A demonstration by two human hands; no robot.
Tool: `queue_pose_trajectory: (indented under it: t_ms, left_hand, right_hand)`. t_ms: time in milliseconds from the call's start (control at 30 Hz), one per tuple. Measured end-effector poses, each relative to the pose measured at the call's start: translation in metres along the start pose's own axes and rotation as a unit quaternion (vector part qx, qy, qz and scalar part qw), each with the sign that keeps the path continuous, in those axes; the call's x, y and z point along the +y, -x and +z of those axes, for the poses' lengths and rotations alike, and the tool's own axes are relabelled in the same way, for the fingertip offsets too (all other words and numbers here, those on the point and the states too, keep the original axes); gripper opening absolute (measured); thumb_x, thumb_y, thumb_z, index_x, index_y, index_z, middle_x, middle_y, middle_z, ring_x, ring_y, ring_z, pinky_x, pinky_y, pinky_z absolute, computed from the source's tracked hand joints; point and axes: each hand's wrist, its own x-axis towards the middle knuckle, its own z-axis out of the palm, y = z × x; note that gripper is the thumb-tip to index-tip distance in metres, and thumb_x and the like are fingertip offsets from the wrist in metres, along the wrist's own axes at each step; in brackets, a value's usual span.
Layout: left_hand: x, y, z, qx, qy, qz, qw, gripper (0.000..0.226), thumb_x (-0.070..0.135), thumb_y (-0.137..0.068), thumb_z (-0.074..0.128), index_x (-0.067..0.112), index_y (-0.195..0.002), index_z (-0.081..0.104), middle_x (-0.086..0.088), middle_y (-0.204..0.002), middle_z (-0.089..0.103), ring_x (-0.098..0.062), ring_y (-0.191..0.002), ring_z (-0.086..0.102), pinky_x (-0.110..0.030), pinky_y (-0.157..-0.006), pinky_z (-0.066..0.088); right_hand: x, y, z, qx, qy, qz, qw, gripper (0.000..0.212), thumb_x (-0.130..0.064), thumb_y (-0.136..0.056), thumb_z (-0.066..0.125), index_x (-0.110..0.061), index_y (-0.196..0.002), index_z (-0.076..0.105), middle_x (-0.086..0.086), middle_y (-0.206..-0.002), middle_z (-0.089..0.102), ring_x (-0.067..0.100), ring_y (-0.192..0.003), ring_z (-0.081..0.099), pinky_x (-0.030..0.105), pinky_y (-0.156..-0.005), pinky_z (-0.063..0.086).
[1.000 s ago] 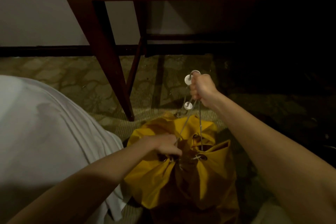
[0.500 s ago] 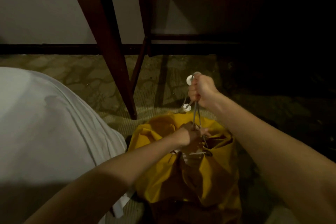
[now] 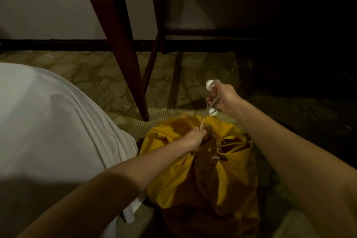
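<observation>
1. Slid the left hand [image 3: 193, 138] up since a second ago, from the open rim of the yellow bag [image 3: 202, 176] to its gathered neck; cinched tighter there now.
2. Curled tight round that neck with the left hand, right where the drawstring cord [image 3: 209, 109] leaves it.
3. Fisted round the taut cord higher up with the right hand [image 3: 225, 98], white toggles [image 3: 213, 112] showing above and below the fist.
4. Resting place of the bag: the patterned floor [image 3: 108, 87], just beside a white bedsheet [image 3: 48, 121] and near the dark desk leg [image 3: 127, 54].
5. Looks soft, thin and floppy, probably light; likely to slump and gape if let go.
6. Best braced at the bunched neck and pulled by the cord, never by the smooth fabric.
7. Worth jamming the fist against a toggle, given so thin and slip-prone a cord.
</observation>
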Motion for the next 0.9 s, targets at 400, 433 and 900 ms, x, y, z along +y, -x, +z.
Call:
queue_pose_trajectory:
  t_ms: [400, 433, 900]
  left_hand:
    - [0.018, 0.007, 0.002, -0.011, -0.015, 0.069, 0.997, 0.025, 0.0, -0.099, 0.041, 0.014, -0.084, 0.055, -0.004, -0.078, 0.055, -0.007, -0.069, 0.058, -0.015, -0.061, 0.049]
    - [0.017, 0.012, 0.003, -0.004, 0.006, 0.071, 0.997, 0.021, -0.002, -0.099, 0.039, 0.01, -0.093, 0.055, -0.004, -0.078, 0.052, -0.004, -0.067, 0.056, -0.013, -0.057, 0.048]
    - [0.005, 0.036, -0.005, -0.031, -0.039, 0.067, 0.996, 0.044, 0.038, -0.097, 0.049, 0.016, -0.063, 0.066, -0.002, -0.068, 0.072, -0.014, -0.071, 0.069, -0.029, -0.075, 0.052]
  right_hand:
    - [0.054, 0.014, 0.001, -0.098, 0.349, -0.012, 0.932, 0.032, -0.013, -0.098, 0.048, 0.006, -0.086, 0.071, 0.007, -0.061, 0.061, 0.009, -0.048, 0.052, 0.022, -0.055, 0.043]
    - [0.06, 0.013, 0.008, -0.072, 0.325, -0.017, 0.943, 0.039, -0.011, -0.098, 0.048, 0.003, -0.07, 0.071, 0.003, -0.058, 0.063, 0.011, -0.054, 0.051, 0.023, -0.063, 0.042]
    - [0.007, 0.028, 0.016, -0.102, -0.055, 0.122, 0.986, 0.04, 0.002, -0.095, 0.026, -0.015, -0.059, 0.028, -0.005, -0.031, 0.027, 0.005, -0.025, 0.021, 0.013, -0.036, 0.022]
